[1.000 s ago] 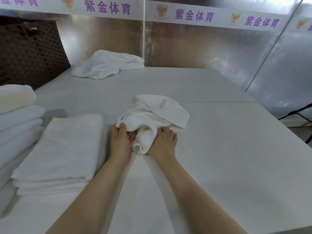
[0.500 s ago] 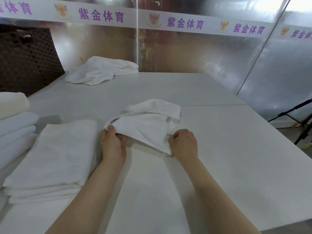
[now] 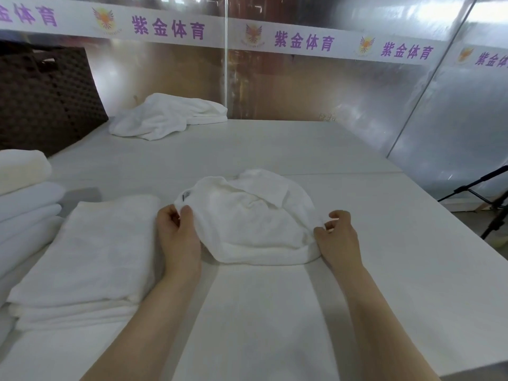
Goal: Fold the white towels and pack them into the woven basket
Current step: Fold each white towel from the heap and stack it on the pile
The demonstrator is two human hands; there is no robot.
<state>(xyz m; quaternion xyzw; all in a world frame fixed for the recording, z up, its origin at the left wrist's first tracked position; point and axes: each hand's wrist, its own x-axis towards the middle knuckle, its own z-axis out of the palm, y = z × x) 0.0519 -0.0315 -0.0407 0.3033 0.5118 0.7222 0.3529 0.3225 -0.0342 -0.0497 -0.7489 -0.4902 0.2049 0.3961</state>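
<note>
Towel [image 3: 247,224], white terry, rumpled into a soft rounded heap mid-desk [image 3: 384,270], small label showing at its left corner. Left hand [image 3: 178,237]: fingers pinching that labelled corner. Right hand [image 3: 339,237]: fingers curled at the heap's right edge, grip unclear. Folded stack [image 3: 90,259] flat along left edge; woven basket [image 3: 46,97], dark, at far left corner.

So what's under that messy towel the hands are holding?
The crumpled towel lies on the white table, which shows all around it. The left hand and right hand pinch its corners. Anything directly beneath the cloth is covered and cannot be seen.
</note>
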